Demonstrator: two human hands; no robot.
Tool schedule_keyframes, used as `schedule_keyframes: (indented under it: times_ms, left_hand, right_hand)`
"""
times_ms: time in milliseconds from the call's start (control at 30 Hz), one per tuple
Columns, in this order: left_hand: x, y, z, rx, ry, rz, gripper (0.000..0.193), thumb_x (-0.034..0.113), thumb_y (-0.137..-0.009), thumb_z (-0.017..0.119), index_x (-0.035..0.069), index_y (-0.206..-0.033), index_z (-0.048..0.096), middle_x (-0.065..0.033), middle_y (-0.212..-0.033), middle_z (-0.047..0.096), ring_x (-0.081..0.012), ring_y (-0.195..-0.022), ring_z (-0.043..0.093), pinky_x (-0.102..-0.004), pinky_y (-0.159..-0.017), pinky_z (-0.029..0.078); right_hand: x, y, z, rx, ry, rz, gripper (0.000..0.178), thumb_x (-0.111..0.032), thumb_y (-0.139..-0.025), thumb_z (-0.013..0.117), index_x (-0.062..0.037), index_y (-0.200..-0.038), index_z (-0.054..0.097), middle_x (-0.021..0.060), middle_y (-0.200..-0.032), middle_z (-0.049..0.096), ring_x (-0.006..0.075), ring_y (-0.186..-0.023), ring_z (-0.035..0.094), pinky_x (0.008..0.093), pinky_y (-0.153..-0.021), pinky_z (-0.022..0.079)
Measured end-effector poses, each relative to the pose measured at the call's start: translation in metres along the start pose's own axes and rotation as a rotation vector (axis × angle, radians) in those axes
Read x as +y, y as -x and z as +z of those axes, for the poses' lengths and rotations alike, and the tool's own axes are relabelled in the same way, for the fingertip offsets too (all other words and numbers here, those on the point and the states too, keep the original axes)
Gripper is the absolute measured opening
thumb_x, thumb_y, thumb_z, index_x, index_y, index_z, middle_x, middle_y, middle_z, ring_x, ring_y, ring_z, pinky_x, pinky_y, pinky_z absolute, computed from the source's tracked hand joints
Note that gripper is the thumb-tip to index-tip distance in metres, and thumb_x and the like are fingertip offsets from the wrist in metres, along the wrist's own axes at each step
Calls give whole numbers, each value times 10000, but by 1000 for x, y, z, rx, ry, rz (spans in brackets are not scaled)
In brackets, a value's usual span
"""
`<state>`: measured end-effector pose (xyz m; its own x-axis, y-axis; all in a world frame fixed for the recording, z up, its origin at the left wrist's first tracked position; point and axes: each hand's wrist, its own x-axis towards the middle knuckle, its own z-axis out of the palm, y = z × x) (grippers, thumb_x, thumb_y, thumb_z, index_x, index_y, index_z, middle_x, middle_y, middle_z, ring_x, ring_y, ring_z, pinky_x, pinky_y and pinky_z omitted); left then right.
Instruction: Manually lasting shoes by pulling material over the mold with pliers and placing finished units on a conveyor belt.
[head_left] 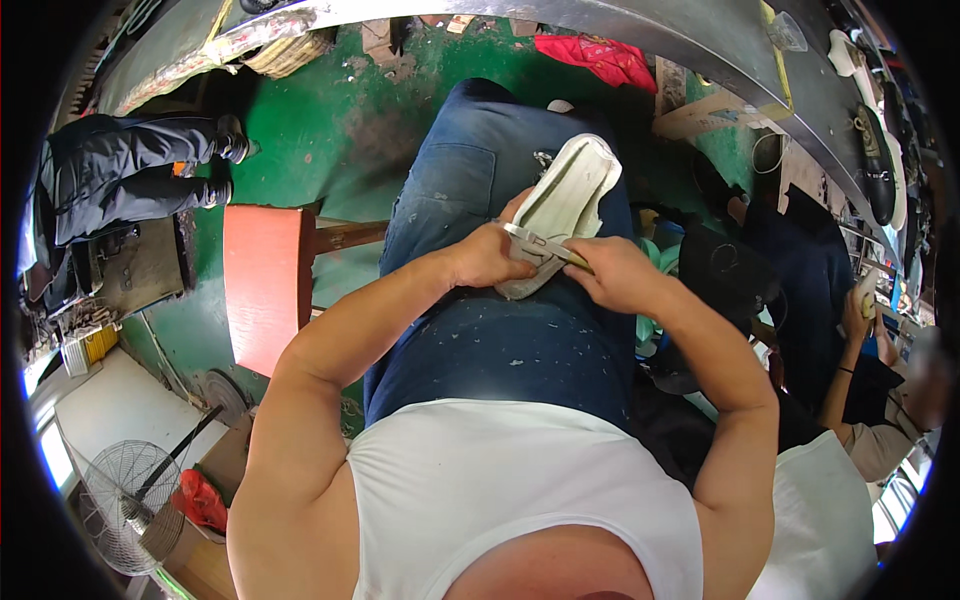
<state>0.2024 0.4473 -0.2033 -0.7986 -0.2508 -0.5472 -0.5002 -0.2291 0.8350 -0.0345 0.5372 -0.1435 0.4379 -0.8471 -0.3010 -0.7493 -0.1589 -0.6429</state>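
On my lap lies an off-white shoe part, long and rounded at its far end, with a raised rim round a hollow face. I cannot tell whether it is a sole or an upper. My left hand is closed round its near left side, thumb on top, some fingers hidden behind it. A slim metal hand tool with a yellowish part lies across the shoe part's near half. My right hand is closed on the right end of this tool. The tool's exact kind cannot be made out. Small white scraps speckle my dark blue apron.
A red-topped stool stands at my left, with a standing person's legs beyond. A metal-edged bench curves across the far side, shoes on its right. Another person works at the right. A fan stands lower left.
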Motion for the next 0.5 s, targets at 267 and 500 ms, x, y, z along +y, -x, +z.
schedule_keyframes:
  times_ms: [267, 500]
  left_hand:
    - [-16, -4, -3, 196, -166, 244, 1155, 79, -771, 795, -5, -1585, -20, -262, -1637, 41, -349, -1540, 111, -353, -1245, 149]
    - [-15, 1, 6, 102, -26, 305, 988, 199, -929, 688, -7, -1588, -18, -202, -1602, 270, -303, -1473, 308, -362, -1212, 245]
  right_hand:
    - [-7, 34, -24, 15, -172, 155, 392, -113, -902, 645, 38, -1257, 575, 272, -1132, 645, 427, -1032, 637, 472, -897, 504]
    - [-30, 10, -50, -241, 128, 326, 282, -96, -905, 633, 54, -1137, 575, 228, -1035, 666, 442, -1002, 634, 493, -873, 511]
